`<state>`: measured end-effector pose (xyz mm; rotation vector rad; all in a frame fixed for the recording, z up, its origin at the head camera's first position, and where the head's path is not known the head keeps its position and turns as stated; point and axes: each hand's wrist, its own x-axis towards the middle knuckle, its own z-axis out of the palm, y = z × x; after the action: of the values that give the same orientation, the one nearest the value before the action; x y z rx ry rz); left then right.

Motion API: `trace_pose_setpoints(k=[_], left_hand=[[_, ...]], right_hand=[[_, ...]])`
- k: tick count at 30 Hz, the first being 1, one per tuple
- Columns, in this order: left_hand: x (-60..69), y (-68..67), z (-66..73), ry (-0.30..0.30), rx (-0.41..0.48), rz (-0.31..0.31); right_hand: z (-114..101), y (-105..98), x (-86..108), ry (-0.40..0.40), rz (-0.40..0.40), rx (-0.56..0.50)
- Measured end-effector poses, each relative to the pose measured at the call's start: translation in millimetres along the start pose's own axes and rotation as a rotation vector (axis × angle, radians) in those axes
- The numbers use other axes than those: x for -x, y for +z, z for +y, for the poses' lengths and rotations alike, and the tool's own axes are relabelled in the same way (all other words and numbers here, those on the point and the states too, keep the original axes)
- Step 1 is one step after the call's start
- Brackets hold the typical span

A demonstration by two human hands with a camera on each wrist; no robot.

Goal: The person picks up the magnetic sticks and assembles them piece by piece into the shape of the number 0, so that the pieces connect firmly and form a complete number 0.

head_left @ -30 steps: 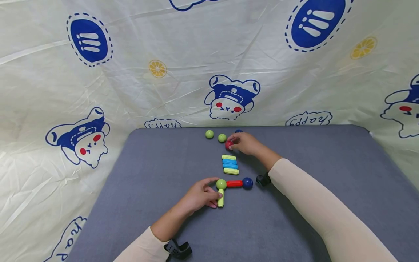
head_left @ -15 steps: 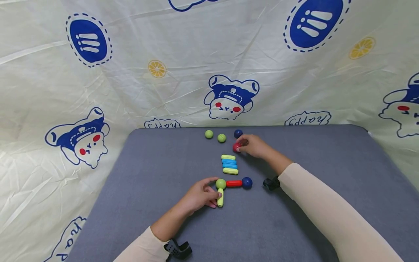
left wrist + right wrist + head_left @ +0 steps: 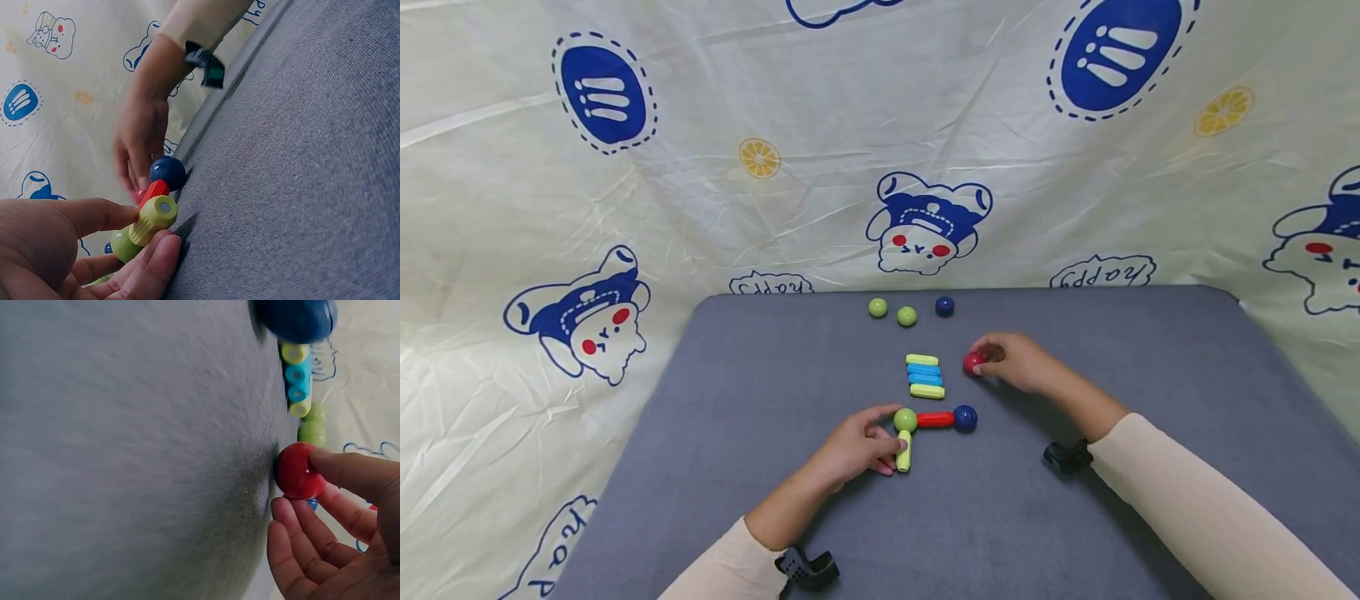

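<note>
the right hand (image 3: 1026, 365) has carried the pinched red ball (image 3: 972, 363) toward four o'clock, so it is now near, not touching, the joined dark blue ball (image 3: 965, 418), at its twelve. the left hand (image 3: 853, 446) still pinches the yellow rod (image 3: 905, 456) at six o'clock of the joined green ball (image 3: 906, 420), crowding its nine o'clock side. from the red ball, four loose rods (image 3: 925, 380) lie at nine, two loose green balls (image 3: 907, 316) at ten, a spare dark blue ball (image 3: 944, 307) at eleven.
</note>
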<state>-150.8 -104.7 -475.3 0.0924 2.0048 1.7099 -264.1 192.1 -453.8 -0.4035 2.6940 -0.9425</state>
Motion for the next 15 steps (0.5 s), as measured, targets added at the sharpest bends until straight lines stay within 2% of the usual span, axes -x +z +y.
trace_pose_setpoints(k=[4, 15], left_hand=[[-0.2, 0.3, 0.3, 0.000, -0.006, 0.002], [-1.2, 0.6, -1.0, 0.006, 0.001, 0.006]], right_hand=[[1.5, 0.0, 24.2, 0.000, -0.007, 0.016], [2.5, 8.3, 79.7, -0.018, 0.007, -0.029]])
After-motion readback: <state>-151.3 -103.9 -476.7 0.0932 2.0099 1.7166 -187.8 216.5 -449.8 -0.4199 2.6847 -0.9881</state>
